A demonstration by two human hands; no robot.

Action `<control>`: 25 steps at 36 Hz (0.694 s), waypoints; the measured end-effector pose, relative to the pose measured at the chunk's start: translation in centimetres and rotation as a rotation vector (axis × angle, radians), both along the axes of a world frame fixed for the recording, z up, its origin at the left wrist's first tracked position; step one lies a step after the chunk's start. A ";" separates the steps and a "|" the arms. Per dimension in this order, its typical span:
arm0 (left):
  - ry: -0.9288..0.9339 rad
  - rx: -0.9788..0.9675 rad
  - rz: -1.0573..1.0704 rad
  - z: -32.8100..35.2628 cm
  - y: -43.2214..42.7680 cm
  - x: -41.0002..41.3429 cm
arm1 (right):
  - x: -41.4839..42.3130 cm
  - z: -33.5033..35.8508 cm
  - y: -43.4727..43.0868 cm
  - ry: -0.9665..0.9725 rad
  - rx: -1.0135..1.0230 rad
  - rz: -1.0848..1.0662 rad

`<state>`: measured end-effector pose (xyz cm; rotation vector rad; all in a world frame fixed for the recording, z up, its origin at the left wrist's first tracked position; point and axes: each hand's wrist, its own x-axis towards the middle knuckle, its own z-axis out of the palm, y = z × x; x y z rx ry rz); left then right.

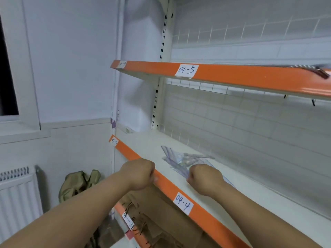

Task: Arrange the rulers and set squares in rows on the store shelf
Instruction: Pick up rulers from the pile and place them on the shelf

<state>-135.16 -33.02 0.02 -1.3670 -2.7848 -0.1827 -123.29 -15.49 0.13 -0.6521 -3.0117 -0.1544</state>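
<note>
A loose heap of clear, purple-tinted rulers and set squares [180, 159] lies on the white shelf [250, 192] marked 04-4. My right hand [204, 178] rests on the near edge of the heap, fingers curled under; whether it grips a ruler is hidden. My left hand [138, 173] is curled at the orange front lip [166, 183] of that shelf, left of the heap, with nothing visible in it.
The shelf above [232, 76], marked 04-5, has a dark striped object [317, 70] at its right end. Wire mesh backs both shelves. Below, shelf 04-3 holds brown cardboard [157, 217]. A khaki bag [78, 183] and a radiator [18, 192] stand at lower left.
</note>
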 end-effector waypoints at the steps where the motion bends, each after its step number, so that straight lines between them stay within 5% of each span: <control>1: -0.008 -0.008 -0.001 -0.1 0.3 -0.8 | -0.6 0.1 0.3 -0.010 0.007 -0.004; 25: 0.058 -0.154 -0.342 -1.4 10.9 -17.2 | -10.0 -3.5 4.8 -0.078 -0.101 -0.291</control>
